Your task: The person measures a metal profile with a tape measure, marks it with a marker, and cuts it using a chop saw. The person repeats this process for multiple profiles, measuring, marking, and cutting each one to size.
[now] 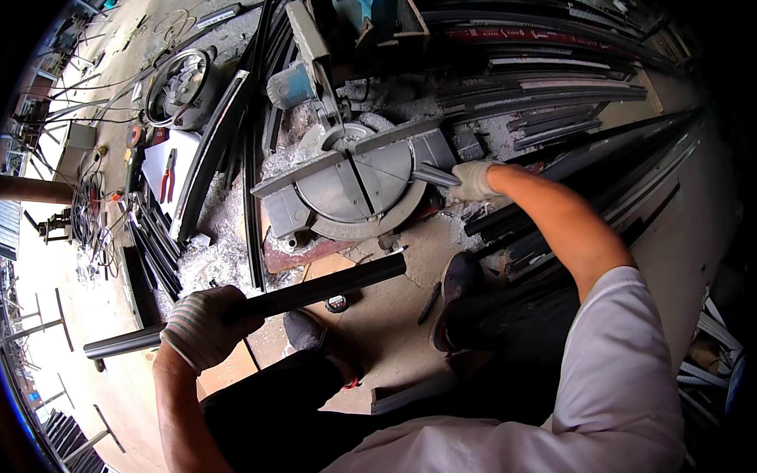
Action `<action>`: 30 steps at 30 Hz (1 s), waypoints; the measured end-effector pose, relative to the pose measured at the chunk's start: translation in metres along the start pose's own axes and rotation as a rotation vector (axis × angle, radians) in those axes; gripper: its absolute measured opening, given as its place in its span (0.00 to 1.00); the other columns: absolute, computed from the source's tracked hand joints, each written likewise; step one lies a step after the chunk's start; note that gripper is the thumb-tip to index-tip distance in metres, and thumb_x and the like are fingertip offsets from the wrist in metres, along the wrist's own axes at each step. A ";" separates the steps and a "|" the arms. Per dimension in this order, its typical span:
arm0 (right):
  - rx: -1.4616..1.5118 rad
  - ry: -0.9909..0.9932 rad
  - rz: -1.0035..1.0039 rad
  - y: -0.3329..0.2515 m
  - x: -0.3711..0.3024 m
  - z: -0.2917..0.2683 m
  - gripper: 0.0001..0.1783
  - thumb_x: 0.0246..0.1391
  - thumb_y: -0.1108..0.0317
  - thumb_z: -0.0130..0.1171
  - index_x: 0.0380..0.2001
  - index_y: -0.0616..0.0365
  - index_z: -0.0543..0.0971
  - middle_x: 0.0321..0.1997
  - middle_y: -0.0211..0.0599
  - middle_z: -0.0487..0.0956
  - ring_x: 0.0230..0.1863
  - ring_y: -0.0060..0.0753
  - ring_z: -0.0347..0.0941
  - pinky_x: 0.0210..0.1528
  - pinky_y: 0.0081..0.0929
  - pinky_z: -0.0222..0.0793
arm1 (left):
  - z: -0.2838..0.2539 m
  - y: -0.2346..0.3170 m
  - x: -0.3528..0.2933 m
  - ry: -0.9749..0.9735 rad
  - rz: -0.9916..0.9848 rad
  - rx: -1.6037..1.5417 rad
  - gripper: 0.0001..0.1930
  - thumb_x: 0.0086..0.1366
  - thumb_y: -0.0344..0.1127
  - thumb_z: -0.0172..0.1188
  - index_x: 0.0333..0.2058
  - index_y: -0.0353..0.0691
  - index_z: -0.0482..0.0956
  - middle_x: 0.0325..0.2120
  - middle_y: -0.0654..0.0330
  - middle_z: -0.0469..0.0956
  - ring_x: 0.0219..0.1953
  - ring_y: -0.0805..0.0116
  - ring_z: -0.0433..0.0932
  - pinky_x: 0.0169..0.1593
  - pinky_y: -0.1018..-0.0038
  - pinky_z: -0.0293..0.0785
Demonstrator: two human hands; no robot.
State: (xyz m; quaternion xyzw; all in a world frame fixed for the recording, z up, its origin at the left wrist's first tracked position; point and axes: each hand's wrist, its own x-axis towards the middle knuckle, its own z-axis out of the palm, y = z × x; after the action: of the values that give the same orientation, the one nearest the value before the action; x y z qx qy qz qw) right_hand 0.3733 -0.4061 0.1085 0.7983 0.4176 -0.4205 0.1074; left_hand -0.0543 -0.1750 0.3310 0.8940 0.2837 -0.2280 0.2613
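Observation:
My left hand (204, 326), in a striped knit glove, is closed around a long dark metal profile (335, 285). The profile slants up to the right, in front of the saw and above the floor. At the right side of the mitre saw (355, 181), my gloved right hand (474, 181) is closed on a short grey metal piece (436, 175). Its far end reaches the edge of the saw's round table; its exact kind is not clear. The saw's head is raised behind the fence, and nothing lies across the table's slot.
Long dark profiles (559, 93) are stacked at the back right, others (252, 149) left of the saw. Red-handled pliers (169, 179) lie on white paper. Metal shavings (215, 260) cover the floor by the saw. A tape measure (337, 303) lies between my shoes.

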 end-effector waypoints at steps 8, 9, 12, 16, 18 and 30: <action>0.931 0.661 -0.201 0.014 -0.054 -0.143 0.32 0.57 0.52 0.66 0.51 0.68 0.68 0.28 0.37 0.77 0.20 0.24 0.69 0.19 0.24 0.67 | -0.006 0.007 -0.008 -0.006 0.051 0.026 0.15 0.60 0.45 0.69 0.36 0.39 0.84 0.27 0.50 0.83 0.31 0.53 0.82 0.37 0.62 0.77; 0.908 0.757 -0.134 0.015 -0.052 -0.166 0.39 0.56 0.50 0.67 0.58 0.70 0.66 0.31 0.38 0.78 0.21 0.24 0.70 0.23 0.25 0.70 | -0.006 0.010 -0.007 -0.019 0.047 0.026 0.15 0.60 0.45 0.69 0.37 0.39 0.85 0.28 0.50 0.83 0.32 0.53 0.83 0.38 0.62 0.77; 0.786 0.967 -0.076 -0.005 -0.067 -0.185 0.30 0.58 0.50 0.62 0.52 0.67 0.75 0.28 0.35 0.80 0.23 0.24 0.72 0.30 0.28 0.72 | 0.000 0.005 -0.008 0.035 0.134 -0.018 0.13 0.58 0.43 0.70 0.32 0.39 0.83 0.24 0.50 0.81 0.27 0.52 0.81 0.34 0.63 0.76; 0.680 0.703 -0.059 -0.051 -0.100 -0.123 0.15 0.60 0.57 0.59 0.38 0.59 0.81 0.25 0.30 0.79 0.25 0.22 0.72 0.32 0.27 0.71 | 0.008 -0.009 -0.009 0.059 0.185 -0.027 0.13 0.59 0.44 0.70 0.33 0.40 0.83 0.25 0.50 0.82 0.29 0.52 0.82 0.35 0.63 0.77; 0.684 0.605 -0.250 -0.068 -0.114 -0.070 0.14 0.60 0.59 0.60 0.36 0.61 0.81 0.26 0.29 0.79 0.27 0.21 0.72 0.35 0.27 0.72 | 0.005 -0.006 -0.011 0.032 0.135 -0.031 0.13 0.60 0.44 0.70 0.34 0.40 0.82 0.25 0.50 0.82 0.28 0.53 0.82 0.35 0.63 0.77; 0.042 0.263 -0.527 -0.218 -0.185 0.032 0.31 0.64 0.41 0.51 0.46 0.63 0.77 0.31 0.54 0.81 0.36 0.53 0.80 0.42 0.46 0.74 | 0.018 -0.038 -0.014 0.121 0.200 0.000 0.10 0.59 0.38 0.71 0.35 0.39 0.82 0.25 0.55 0.82 0.27 0.62 0.80 0.36 0.67 0.77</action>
State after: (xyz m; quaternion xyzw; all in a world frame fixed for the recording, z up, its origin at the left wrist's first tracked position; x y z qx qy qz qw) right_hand 0.1346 -0.3925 0.2680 0.7119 0.6120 -0.3356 -0.0770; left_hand -0.0935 -0.1648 0.3124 0.9300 0.2083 -0.1464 0.2652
